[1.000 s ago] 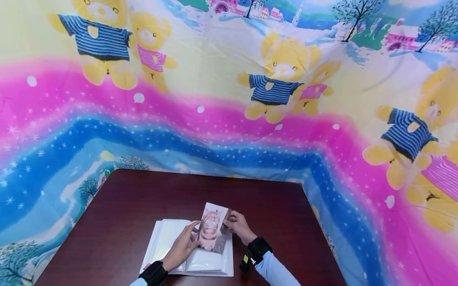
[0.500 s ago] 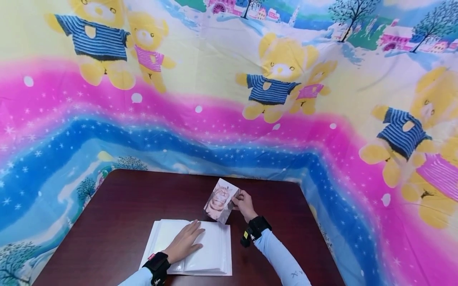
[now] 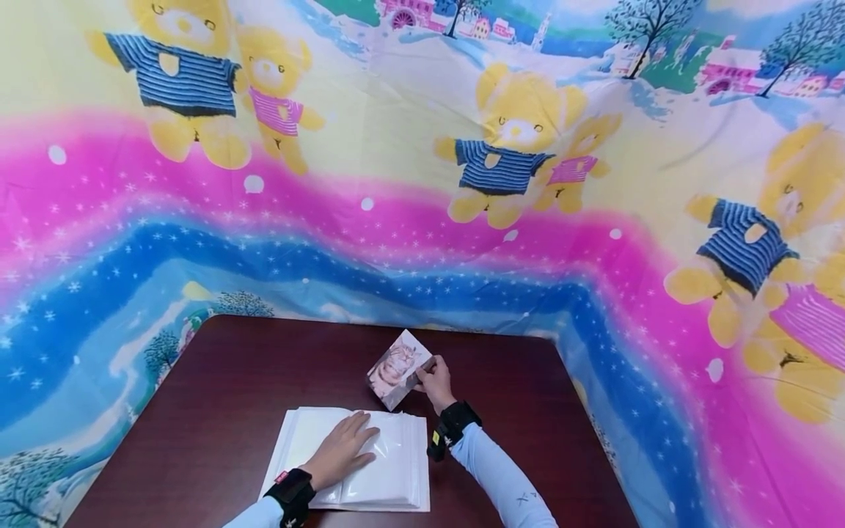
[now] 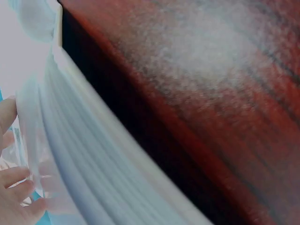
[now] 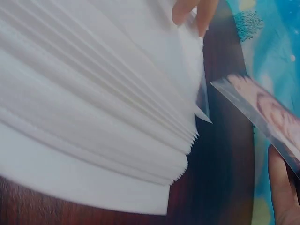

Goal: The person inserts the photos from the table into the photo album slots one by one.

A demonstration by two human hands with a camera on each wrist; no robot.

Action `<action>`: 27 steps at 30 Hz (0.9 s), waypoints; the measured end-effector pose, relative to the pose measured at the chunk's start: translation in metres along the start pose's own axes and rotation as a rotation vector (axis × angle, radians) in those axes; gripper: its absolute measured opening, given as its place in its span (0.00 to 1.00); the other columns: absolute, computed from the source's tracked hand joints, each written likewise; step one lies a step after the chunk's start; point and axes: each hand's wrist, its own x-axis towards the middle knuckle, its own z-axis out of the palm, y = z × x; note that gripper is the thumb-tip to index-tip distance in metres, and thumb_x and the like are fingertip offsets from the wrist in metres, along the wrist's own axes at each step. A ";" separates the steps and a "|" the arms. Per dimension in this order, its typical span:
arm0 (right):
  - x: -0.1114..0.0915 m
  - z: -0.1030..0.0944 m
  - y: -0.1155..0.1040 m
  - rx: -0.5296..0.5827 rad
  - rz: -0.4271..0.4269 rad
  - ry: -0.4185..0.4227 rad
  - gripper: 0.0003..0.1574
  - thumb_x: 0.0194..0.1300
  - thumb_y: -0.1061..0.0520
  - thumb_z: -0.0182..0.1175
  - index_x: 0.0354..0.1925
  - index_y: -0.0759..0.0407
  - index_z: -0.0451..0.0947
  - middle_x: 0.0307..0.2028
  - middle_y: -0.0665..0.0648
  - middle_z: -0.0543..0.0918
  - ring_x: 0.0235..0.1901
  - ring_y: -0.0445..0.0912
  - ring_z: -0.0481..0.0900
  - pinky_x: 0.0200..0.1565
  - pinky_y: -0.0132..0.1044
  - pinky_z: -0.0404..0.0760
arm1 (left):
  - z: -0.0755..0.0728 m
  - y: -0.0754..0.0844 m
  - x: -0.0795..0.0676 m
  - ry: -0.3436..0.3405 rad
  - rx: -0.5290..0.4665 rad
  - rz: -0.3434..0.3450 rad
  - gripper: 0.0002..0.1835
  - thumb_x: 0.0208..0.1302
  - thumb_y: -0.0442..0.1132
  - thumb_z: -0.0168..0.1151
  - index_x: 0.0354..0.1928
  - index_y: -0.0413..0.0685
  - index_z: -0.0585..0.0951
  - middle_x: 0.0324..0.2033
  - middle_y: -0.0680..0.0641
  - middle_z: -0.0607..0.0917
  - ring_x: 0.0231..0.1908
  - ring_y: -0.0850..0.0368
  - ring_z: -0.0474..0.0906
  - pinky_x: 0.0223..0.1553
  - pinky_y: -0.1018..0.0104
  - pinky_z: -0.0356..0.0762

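An album (image 3: pixel 389 469) with clear plastic sleeve pages lies spread on the table, its layered page edges (image 5: pixel 108 108) showing close up in the right wrist view. My left hand (image 3: pixel 339 451) rests flat across its middle, fingers extended. Beyond the album's far edge, my right hand (image 3: pixel 436 385) pinches a photo print (image 3: pixel 399 369) of a cat by its right side. That print is tilted, and its lower corner comes near the album's top edge in the head view. In the right wrist view, a finger (image 5: pixel 280 183) supports the print from below.
The dark reddish-brown table (image 3: pixel 251 367) has rounded far corners. Behind it hangs a curtain (image 3: pixel 396 242) printed with teddy bears and snow scenes. A black wrist strap (image 3: pixel 458 422) sits on the right arm, another on the left.
My right hand has carried the cat print up and away from the album, then slightly left. My left hand has let go of the print and come down flat on the pages.
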 end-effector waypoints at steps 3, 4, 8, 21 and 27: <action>0.004 0.003 0.011 -0.022 -0.006 0.044 0.06 0.74 0.68 0.50 0.43 0.66 0.61 0.40 0.68 0.73 0.46 0.64 0.79 0.48 0.53 0.82 | 0.001 0.000 0.000 0.015 0.016 -0.004 0.22 0.60 0.43 0.70 0.53 0.39 0.80 0.56 0.30 0.76 0.59 0.34 0.71 0.60 0.42 0.69; 0.005 0.003 0.014 -0.026 -0.005 0.053 0.06 0.74 0.68 0.50 0.43 0.65 0.61 0.40 0.67 0.73 0.46 0.64 0.80 0.48 0.52 0.83 | 0.002 0.000 0.000 0.016 0.020 -0.009 0.22 0.60 0.44 0.70 0.53 0.39 0.80 0.56 0.30 0.76 0.59 0.34 0.71 0.60 0.42 0.69; 0.009 0.005 0.025 -0.049 0.018 0.057 0.06 0.74 0.69 0.51 0.43 0.66 0.62 0.40 0.67 0.73 0.45 0.64 0.80 0.47 0.52 0.83 | 0.003 -0.001 -0.001 0.002 0.020 -0.033 0.22 0.61 0.45 0.69 0.53 0.41 0.80 0.57 0.31 0.76 0.60 0.35 0.70 0.61 0.43 0.68; 0.014 0.000 0.038 -0.237 -0.113 -0.038 0.27 0.70 0.75 0.50 0.64 0.62 0.60 0.37 0.64 0.71 0.40 0.67 0.79 0.36 0.53 0.85 | 0.008 -0.004 -0.003 0.047 0.014 0.002 0.22 0.60 0.44 0.70 0.53 0.41 0.80 0.60 0.29 0.74 0.62 0.32 0.69 0.59 0.41 0.69; 0.013 0.004 0.030 -0.468 -0.233 -0.087 0.35 0.68 0.77 0.51 0.70 0.58 0.65 0.33 0.65 0.74 0.26 0.60 0.76 0.26 0.47 0.82 | 0.008 -0.003 -0.003 0.055 0.005 0.012 0.22 0.60 0.44 0.70 0.53 0.40 0.80 0.61 0.27 0.73 0.61 0.30 0.68 0.58 0.39 0.69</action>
